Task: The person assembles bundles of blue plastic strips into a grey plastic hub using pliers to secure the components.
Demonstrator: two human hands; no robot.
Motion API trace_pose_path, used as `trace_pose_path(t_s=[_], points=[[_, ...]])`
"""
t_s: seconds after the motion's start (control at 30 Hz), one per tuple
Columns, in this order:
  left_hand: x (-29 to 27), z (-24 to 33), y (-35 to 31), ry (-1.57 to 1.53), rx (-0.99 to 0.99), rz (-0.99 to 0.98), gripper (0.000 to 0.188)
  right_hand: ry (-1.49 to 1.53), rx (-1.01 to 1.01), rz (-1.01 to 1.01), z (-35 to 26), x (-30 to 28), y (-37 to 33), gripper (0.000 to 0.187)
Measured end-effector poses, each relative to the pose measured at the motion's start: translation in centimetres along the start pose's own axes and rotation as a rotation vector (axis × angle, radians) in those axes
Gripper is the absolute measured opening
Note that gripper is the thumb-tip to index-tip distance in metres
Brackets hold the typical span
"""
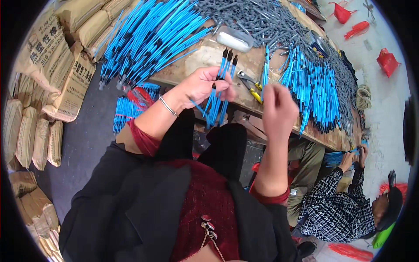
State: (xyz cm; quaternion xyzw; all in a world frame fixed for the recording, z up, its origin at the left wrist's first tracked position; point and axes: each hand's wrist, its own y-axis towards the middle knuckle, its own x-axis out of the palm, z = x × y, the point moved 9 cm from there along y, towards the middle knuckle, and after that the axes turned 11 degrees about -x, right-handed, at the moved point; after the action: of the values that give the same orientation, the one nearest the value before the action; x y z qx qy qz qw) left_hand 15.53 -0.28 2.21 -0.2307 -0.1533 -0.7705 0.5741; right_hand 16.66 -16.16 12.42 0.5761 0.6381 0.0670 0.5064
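My left hand (209, 85) is closed round several thin blue plastic sticks (213, 108) with black tips, held upright in front of the table edge. My right hand (279, 109) is closed, its fingers pinched at the lower end of another blue stick (266, 65); part of that end is hidden by the fingers. Between the hands, yellow-handled pliers (251, 87) lie on the wooden table (192, 61). A large pile of blue sticks (152, 39) lies beyond my left hand. Another bundle (314, 91) rests right of my right hand.
Grey plastic parts (262, 22) are heaped at the back, near a clear tray (235, 39). Paper sacks (70, 83) stack up on the left. More blue bundles (126, 113) sit below the table's left end. At right, a co-worker (340, 205) handles blue sticks.
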Motion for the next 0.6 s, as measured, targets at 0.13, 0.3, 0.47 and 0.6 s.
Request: trace_pose_path(t_s=[0.13,0.3,0.47,0.6], points=[[-1.2,-0.7,0.7,-0.096,-0.116,-0.17,0.012,-0.325,0.018,-0.029,10.4,2.5,3.9,0.021],[-1.0,-0.6,1.9,-0.066,-0.117,-0.148,0.014,-0.67,0.115,-0.17,16.0,7.0,6.0,0.031],[-2.7,-0.2,2.0,-0.042,0.0,-0.067,0.015,-0.653,0.363,-0.426,21.3,9.1,4.9,0.033],[-3.2,-1.4,3.1,-0.269,-0.142,-0.17,0.016,-0.678,0.404,-0.302,20.6,4.4,6.5,0.032]])
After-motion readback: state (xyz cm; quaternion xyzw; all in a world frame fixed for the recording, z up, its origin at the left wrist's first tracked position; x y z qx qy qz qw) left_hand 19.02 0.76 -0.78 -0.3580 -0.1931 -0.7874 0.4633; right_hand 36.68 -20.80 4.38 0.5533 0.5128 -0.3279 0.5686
